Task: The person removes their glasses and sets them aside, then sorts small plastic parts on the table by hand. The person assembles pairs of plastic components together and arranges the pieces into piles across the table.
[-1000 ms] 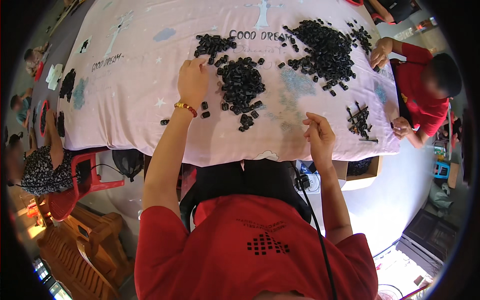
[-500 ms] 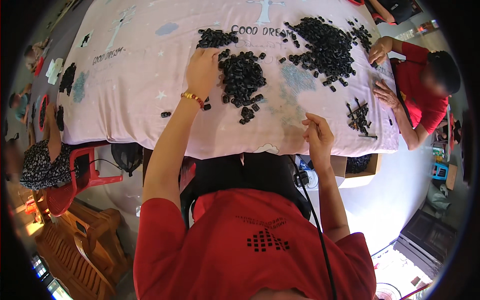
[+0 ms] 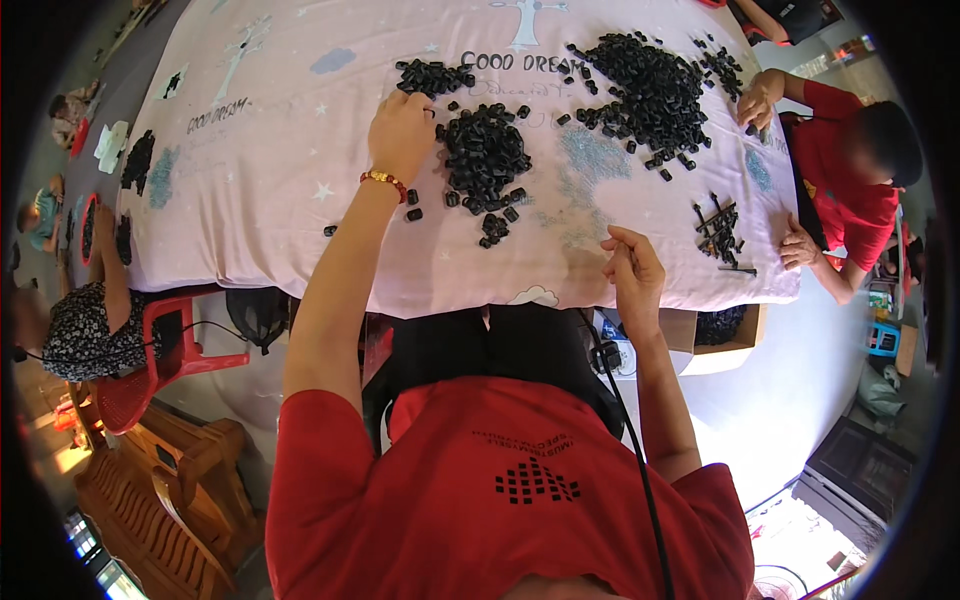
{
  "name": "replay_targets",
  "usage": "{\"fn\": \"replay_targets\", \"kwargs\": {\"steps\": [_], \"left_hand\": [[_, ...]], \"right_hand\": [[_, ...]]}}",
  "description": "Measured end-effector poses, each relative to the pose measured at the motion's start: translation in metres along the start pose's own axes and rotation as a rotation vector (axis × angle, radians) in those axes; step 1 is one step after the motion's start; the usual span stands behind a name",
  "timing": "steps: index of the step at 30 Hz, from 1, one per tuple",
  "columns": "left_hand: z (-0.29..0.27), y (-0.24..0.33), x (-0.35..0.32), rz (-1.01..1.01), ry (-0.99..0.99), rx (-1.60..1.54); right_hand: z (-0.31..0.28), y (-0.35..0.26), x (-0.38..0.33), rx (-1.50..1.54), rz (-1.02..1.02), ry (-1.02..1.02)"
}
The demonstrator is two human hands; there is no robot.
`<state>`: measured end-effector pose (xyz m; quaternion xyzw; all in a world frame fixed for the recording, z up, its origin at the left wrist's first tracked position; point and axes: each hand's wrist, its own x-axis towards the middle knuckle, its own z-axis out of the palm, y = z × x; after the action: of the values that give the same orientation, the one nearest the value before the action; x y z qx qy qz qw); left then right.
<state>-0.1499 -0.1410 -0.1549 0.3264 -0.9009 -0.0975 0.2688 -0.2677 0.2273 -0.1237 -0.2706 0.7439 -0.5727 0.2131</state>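
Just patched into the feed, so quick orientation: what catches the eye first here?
Heaps of small black parts spread over a pale pink printed cloth on the table. The left hand, with a beaded bracelet, reaches to the middle heap; the right hand hovers, fingers curled, at the near edge. Another person in red works right.

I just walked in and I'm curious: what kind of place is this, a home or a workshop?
Probably a small hand-sorting workshop. Heaps of small black parts lie on a table under a pink printed cloth, a second person in red works at the right side, and a box sits below.
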Motion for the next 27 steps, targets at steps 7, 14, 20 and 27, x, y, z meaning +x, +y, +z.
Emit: {"fn": "replay_targets", "kwargs": {"steps": [7,14,20,27], "left_hand": [[0.006,0.026,0.018,0.084,-0.097,0.038],[-0.01,0.02,0.013,0.065,-0.007,-0.059],[-0.054,0.059,-0.078,-0.144,-0.053,-0.389],[-0.041,0.078,-0.157,-0.076,-0.055,-0.384]], "right_hand": [[-0.002,-0.006,-0.008,-0.004,-0.008,0.031],[-0.008,0.001,-0.012,-0.01,0.006,0.046],[0.006,-0.001,-0.004,-0.022,0.029,0.001],[0.007,0.001,0.002,-0.051,-0.092,-0.007]]}}
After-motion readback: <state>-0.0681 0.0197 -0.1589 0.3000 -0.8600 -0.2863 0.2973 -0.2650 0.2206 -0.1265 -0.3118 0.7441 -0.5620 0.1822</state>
